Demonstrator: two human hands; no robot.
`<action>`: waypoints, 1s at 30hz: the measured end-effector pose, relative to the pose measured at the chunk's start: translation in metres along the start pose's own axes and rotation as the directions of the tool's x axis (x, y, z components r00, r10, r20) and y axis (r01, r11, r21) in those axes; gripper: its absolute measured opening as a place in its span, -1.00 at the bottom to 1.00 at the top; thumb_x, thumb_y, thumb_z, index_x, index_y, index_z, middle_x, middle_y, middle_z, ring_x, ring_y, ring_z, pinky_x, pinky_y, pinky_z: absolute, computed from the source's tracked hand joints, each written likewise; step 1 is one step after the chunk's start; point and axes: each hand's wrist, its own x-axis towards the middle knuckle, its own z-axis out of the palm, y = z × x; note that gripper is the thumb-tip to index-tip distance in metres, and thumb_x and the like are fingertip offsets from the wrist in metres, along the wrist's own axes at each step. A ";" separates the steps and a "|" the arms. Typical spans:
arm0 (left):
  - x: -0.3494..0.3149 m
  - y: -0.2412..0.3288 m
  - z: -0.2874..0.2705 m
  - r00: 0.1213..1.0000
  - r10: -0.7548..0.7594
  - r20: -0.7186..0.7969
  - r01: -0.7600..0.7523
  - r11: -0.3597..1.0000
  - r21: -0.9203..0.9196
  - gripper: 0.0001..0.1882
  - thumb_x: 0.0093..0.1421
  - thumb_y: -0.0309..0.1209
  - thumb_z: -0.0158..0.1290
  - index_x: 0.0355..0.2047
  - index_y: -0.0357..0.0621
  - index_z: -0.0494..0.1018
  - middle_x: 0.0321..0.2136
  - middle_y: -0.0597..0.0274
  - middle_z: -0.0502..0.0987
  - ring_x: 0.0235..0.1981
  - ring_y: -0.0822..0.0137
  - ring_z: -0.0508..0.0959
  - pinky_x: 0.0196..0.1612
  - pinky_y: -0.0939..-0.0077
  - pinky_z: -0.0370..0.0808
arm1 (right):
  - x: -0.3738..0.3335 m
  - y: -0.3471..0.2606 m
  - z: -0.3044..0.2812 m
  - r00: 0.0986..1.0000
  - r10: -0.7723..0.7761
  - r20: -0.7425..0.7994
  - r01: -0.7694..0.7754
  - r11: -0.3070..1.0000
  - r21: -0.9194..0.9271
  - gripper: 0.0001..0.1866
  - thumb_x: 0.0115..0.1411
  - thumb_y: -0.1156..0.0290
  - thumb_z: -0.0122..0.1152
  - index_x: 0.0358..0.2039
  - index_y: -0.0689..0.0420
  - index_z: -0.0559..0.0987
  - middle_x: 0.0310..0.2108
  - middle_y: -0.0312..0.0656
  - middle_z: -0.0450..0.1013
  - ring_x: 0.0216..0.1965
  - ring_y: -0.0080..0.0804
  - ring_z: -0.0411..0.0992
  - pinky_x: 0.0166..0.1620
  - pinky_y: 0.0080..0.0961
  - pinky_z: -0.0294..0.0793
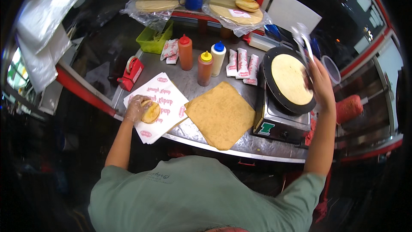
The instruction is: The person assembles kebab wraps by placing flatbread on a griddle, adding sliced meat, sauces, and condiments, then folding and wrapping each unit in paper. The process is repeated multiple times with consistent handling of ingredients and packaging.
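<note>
1. Left hand (pixel 136 108): clear plastic glove, fingers curled round the left side of a round burger bun (pixel 151 113). Grasping the bun; can't tell if it is lifted off the sheet below.
2. Bun sits over printed white wrapping paper (pixel 165 88), left part of the counter (pixel 182 80).
3. Right hand (pixel 319 78): bare, partly closed around tongs (pixel 305 45). Tongs point up and away from the body; tips blurred, so tip gap can't be told.
4. Right hand is at the right side of the pale flatbread (pixel 288 77), which lies flat on the round black pan (pixel 278 100). Can't tell if fingers touch the bread.
5. Pan sits on a steel stove (pixel 279 125), right end of the counter. Right forearm passes along the stove's right side.
6. Edges: wrapping paper's front corner appears to pass the counter's front lip. Square tan sheet (pixel 220 116) lies between paper and stove, front corner right at the lip; its left corner meets the paper.
7. Room: a strip of bare steel runs between the tan sheet and three squeeze bottles (pixel 205 69). White packets (pixel 243 65) stand close to the pan's left side; red tape dispenser (pixel 131 76) is just beyond the paper's far-left edge.
</note>
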 end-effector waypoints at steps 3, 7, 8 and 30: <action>-0.006 0.007 -0.011 0.970 -0.030 -0.242 0.009 0.996 -0.085 -0.65 0.28 -0.21 0.28 -0.12 -0.25 0.60 -0.19 -0.02 0.64 -0.15 0.01 0.63 -0.01 0.18 0.55 | 0.075 -0.061 0.063 0.988 0.130 0.083 -0.111 0.972 -0.206 -0.58 0.56 0.14 -0.09 0.18 0.14 0.53 -0.44 -0.30 0.44 -0.57 -0.57 0.37 -0.52 -0.55 0.42; -0.059 -0.065 0.008 0.833 -0.323 -0.449 0.228 0.940 -0.253 -0.55 0.32 -0.14 0.25 -0.03 -0.31 0.54 -0.28 -0.04 0.64 -0.27 -0.01 0.64 -0.12 0.17 0.57 | 0.159 -0.078 0.093 0.949 0.293 0.119 -0.251 0.926 -0.281 -0.58 0.55 0.10 -0.08 0.22 0.05 0.49 -0.42 -0.18 0.49 -0.58 -0.54 0.36 -0.52 -0.54 0.41; -0.065 -0.064 0.004 0.818 -0.360 -0.449 0.254 0.926 -0.279 -0.53 0.33 -0.13 0.24 -0.01 -0.32 0.53 -0.30 -0.05 0.64 -0.29 -0.01 0.64 -0.15 0.18 0.57 | 0.166 -0.077 0.098 0.944 0.308 0.116 -0.268 0.924 -0.273 -0.58 0.55 0.09 -0.07 0.23 0.04 0.48 -0.42 -0.17 0.49 -0.58 -0.54 0.36 -0.52 -0.55 0.40; -0.065 0.019 -0.011 0.990 0.050 -0.133 -0.063 0.993 -0.101 -0.11 -0.08 0.06 0.48 0.19 -0.12 0.46 0.10 -0.01 0.48 0.12 -0.09 0.48 0.20 -0.04 0.40 | -0.150 0.128 0.431 0.914 0.219 0.341 -0.140 0.961 -0.240 -0.54 0.44 0.20 0.17 0.23 0.18 0.56 -0.22 0.18 0.65 -0.26 -0.05 0.65 -0.10 -0.23 0.60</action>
